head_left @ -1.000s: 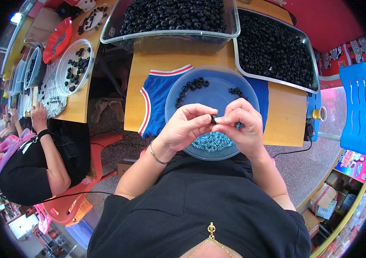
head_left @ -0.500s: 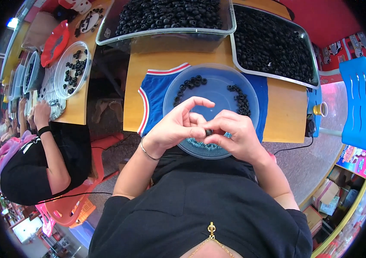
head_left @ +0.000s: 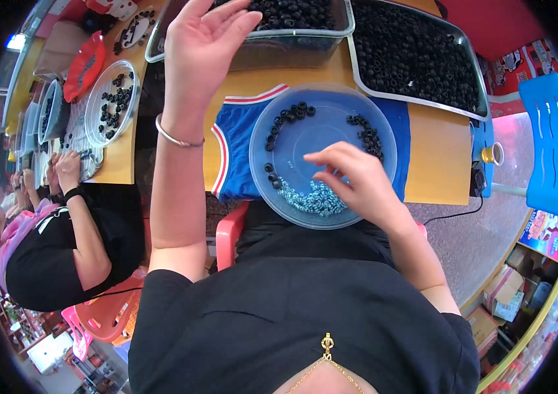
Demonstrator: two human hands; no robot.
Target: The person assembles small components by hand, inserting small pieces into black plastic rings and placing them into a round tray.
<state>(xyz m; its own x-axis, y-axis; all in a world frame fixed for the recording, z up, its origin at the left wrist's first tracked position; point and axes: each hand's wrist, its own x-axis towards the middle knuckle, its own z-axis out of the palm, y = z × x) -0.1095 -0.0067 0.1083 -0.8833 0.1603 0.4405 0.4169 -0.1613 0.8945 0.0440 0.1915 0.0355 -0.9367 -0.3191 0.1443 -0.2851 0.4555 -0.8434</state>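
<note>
Yellow-brown wooden desk [head_left: 436, 171] carries a heaped, clear rectangular plastic bin [head_left: 285, 56] toward its far edge and a heaped, shallow silvery tray [head_left: 423, 104] toward its far right corner. Blue cloth with red-and-white trim [head_left: 232, 176] lies under a round translucent plastic tub [head_left: 321, 131] that juts past the near edge; a downward push there could tip it. The left hand [head_left: 210, 46], fingers loosely spread with nothing visible in them, is over the bin's left part; brushing the heap could spill it. The right hand [head_left: 358, 177], thumb and forefinger parted, apparently empty, hovers above the tub's right side. Black ring-shaped beads [head_left: 285, 118] line the tub's left and right; a few nearly meet the shiny teal pieces [head_left: 315, 199] by its near rim, so a jolt could mix them.
</note>
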